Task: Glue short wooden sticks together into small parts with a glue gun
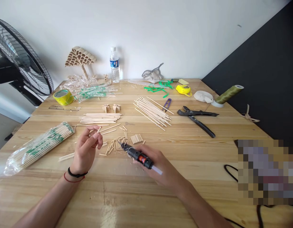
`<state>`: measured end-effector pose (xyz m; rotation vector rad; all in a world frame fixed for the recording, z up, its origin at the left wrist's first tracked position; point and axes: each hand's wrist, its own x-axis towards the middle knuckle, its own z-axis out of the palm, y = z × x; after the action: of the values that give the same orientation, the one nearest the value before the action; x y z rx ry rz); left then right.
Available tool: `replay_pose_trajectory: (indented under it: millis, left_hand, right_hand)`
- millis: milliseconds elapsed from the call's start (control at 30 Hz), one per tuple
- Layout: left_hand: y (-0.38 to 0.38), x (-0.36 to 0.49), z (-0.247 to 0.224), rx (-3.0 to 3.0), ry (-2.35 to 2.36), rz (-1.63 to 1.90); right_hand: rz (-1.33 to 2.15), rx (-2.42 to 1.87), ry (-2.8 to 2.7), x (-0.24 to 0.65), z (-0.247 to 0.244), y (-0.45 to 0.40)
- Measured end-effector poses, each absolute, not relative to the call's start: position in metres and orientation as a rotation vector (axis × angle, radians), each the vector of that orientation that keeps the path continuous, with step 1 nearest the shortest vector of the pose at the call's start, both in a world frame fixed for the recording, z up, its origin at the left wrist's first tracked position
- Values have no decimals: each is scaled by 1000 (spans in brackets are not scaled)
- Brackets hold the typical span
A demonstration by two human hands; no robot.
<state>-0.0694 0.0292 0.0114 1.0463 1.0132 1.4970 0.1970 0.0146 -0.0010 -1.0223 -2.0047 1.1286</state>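
Between the thumb and fingers of my left hand (88, 144) is a short wooden stick piece (99, 129), held upright above the table. My right hand (156, 160) grips a black hot glue gun (136, 154), its nozzle pointing left toward my left hand and apart from the stick. A clear glue stick juts from the gun's rear. Under and beyond the nozzle lie several loose cut stick pieces (110, 148). A small flat panel of joined pieces (136, 138) sits just past the gun. Long sticks (101, 118) lie in a row behind my left hand.
A bagged stick bundle (41, 145) is at left. Another stick pile (153, 110) lies mid-table, with purple snips (168, 104) and black cutters (196, 117) to its right. Behind are yellow tape (63, 97), a bottle (115, 66), a stick-built model (79, 58) and a tape measure (183, 90).
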Motion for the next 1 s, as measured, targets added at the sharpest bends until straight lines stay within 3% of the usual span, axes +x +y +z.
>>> replay_pose_trajectory:
  millis: [100,267,1000]
  left_hand:
    - [22,-66,6,1164,1003,1478]
    - [2,-50,1,1330,919,1143]
    - [-8,-36,6,1518,895,938]
  right_hand:
    - [1278,-1093,-1578,193,0,14]
    - [1427,-1070,-1213,182,5,6]
    - [1300,-1028,-1333,170,11,-12]
